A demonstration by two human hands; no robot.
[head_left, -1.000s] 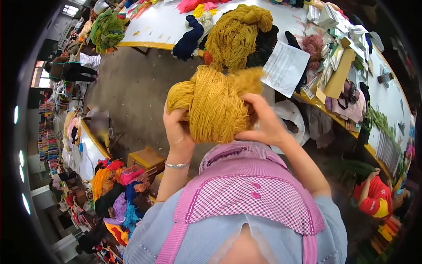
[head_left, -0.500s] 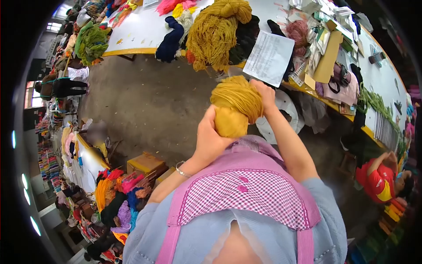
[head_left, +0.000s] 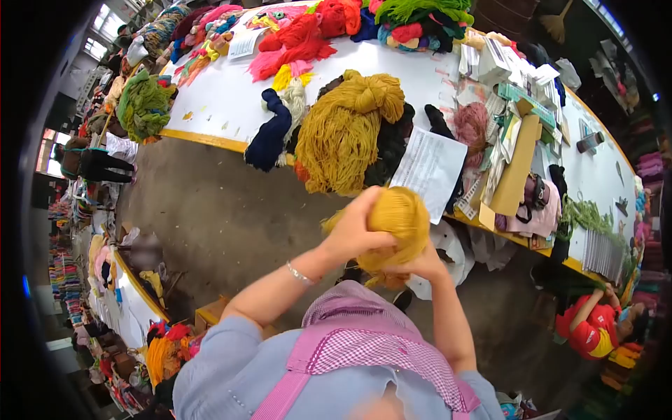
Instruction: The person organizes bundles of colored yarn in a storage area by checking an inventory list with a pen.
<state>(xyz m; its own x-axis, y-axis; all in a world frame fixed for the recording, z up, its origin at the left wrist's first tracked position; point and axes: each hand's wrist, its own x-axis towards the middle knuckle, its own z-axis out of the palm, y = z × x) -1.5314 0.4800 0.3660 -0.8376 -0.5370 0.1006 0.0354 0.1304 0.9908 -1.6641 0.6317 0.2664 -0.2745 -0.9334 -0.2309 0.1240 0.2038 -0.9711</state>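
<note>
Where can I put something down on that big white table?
Try the bare white of the table between the navy yarn and the left green yarn, or the patch between the mustard yarn and the red yarn. It's crowded around the boxes and brown cardboard.

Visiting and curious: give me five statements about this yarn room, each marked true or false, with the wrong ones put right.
1. The left hand and right hand both grip the held yarn. True.
2. The bracelet is on the right wrist. False: it is on the left.
3. The navy skein lies left of the mustard bundle. True.
4. The apron is plain green. False: it is pink, with a checked panel.
5. A sheet of paper lies right of the mustard bundle. True.
</note>
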